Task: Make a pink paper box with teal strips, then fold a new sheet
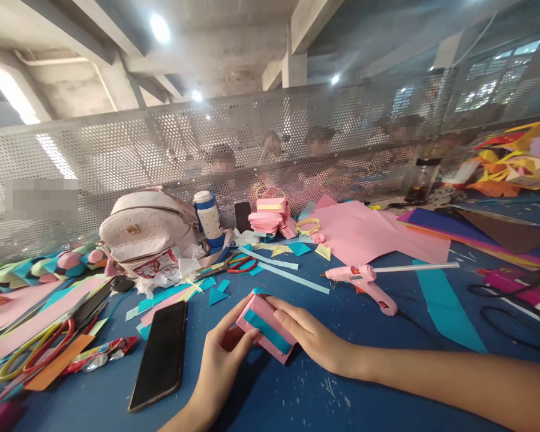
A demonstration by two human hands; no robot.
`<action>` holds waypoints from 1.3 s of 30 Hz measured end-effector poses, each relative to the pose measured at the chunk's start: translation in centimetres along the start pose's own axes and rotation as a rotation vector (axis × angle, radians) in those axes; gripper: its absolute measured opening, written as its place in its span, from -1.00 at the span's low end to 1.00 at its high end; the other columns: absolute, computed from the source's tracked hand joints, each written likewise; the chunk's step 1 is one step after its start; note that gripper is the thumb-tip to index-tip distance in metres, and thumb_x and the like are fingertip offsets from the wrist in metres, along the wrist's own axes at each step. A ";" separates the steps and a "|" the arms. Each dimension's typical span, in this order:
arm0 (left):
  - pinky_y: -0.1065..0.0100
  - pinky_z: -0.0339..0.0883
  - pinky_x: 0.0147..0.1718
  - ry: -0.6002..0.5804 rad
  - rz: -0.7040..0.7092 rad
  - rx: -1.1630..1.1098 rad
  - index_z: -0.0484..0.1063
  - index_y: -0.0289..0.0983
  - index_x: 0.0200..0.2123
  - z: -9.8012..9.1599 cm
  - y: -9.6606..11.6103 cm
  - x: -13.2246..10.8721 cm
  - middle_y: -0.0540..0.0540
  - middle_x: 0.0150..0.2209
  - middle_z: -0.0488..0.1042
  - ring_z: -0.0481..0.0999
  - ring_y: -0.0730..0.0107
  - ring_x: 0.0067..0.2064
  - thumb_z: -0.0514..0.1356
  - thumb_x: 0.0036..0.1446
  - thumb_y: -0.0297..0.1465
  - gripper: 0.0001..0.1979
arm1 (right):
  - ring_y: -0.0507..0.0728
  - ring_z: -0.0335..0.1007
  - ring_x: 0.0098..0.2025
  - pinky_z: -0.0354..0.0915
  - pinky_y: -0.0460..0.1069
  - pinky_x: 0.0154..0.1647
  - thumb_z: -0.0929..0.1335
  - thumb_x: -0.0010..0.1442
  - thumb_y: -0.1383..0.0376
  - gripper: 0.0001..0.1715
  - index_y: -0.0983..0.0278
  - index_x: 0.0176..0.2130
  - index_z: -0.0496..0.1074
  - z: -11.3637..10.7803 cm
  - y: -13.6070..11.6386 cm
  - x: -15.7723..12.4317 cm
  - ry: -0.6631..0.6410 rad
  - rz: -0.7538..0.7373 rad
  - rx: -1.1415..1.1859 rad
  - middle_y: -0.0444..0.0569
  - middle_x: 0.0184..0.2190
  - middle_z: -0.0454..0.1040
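Between my two hands is a small pink paper box (pixel 281 354) with a blue strip along its side, tilted just above the blue table. My left hand (pixel 222 354) grips its left end, the thumb pressed on the blue strip. On the upper right side, my right hand (pixel 308 333) holds it with fingers laid along the edge. A pink glue gun (pixel 362 279) with a white glue stick lies to the right, beyond my right hand. Left of my left hand rests a black phone (pixel 159 354). Blue paper scraps (pixel 218 293) lie just beyond the box.
At the back stand a pale backpack (pixel 150 225), a bottle (pixel 208 219) and folded pink paper (pixel 270 216). Pink sheets (pixel 364 234) spread behind the glue gun. Scissors (pixel 49 348) and a red wrapper (pixel 101 354) lie left. A perforated metal screen (pixel 171 156) borders the table; people sit behind it.
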State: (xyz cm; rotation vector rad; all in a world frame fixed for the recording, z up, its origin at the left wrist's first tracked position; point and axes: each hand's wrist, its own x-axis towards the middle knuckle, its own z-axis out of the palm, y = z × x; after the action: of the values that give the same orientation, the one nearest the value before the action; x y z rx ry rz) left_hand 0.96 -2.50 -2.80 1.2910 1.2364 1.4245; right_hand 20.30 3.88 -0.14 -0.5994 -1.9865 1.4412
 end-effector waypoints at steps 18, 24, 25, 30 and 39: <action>0.27 0.46 -0.17 0.040 0.019 0.298 0.44 -0.28 0.07 -0.7 0.3 0.4 -0.13 -0.04 0.57 0.57 0.17 -0.13 0.28 0.12 -0.19 -0.52 | 0.13 0.40 0.09 0.29 0.02 0.12 0.27 0.39 0.12 -0.60 0.05 0.17 0.40 -1.6 -0.7 1.1 -0.029 -0.187 -0.320 -0.13 0.08 0.49; 0.14 0.35 0.03 -0.014 0.035 0.458 0.52 -0.25 -0.09 -1.2 -0.4 0.8 -0.12 -0.11 0.60 0.54 0.08 -0.03 0.30 0.07 -0.26 -0.67 | 0.12 0.47 -0.10 0.28 0.02 -0.10 0.22 0.43 0.27 -0.64 0.08 0.13 0.43 -1.8 0.1 1.0 -0.061 -0.371 -0.777 -0.11 -0.07 0.56; 0.13 0.33 0.06 -0.025 0.031 0.463 0.51 -0.24 -0.05 -1.2 -0.6 0.8 -0.13 -0.07 0.59 0.53 0.07 0.00 0.29 0.09 -0.25 -0.65 | 0.12 0.46 -0.11 0.27 0.04 -0.09 0.21 0.43 0.28 -0.63 0.08 0.14 0.41 -1.7 0.3 1.0 -0.070 -0.389 -0.839 -0.12 -0.05 0.55; 0.09 0.03 0.29 -0.082 0.092 0.471 0.03 -0.15 0.36 -1.0 -1.5 0.0 -0.14 0.30 0.25 0.19 0.15 0.33 0.14 0.25 -0.25 -0.35 | 0.15 0.41 -0.04 0.20 0.11 0.05 0.19 0.42 0.30 -0.58 0.16 0.23 0.28 -1.2 0.9 0.7 -0.085 -0.496 -1.064 -0.06 0.11 0.45; 0.01 -0.16 0.35 -0.155 0.057 0.441 -0.33 -0.10 0.42 -1.1 -2.3 -0.4 -0.13 0.41 -0.02 -0.09 0.19 0.42 -0.01 0.35 -0.22 -0.30 | 0.16 0.37 0.05 0.13 0.10 0.16 0.22 0.40 0.31 -0.52 0.16 0.27 0.23 -1.1 0.6 0.7 -0.137 -0.480 -1.050 -0.05 0.20 0.37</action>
State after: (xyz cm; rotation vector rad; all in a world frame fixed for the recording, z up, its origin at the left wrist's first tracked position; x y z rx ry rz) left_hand -0.13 -2.66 -5.17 1.7081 1.4665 1.0977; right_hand 20.59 5.23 -0.35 -0.3721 -2.6798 0.0792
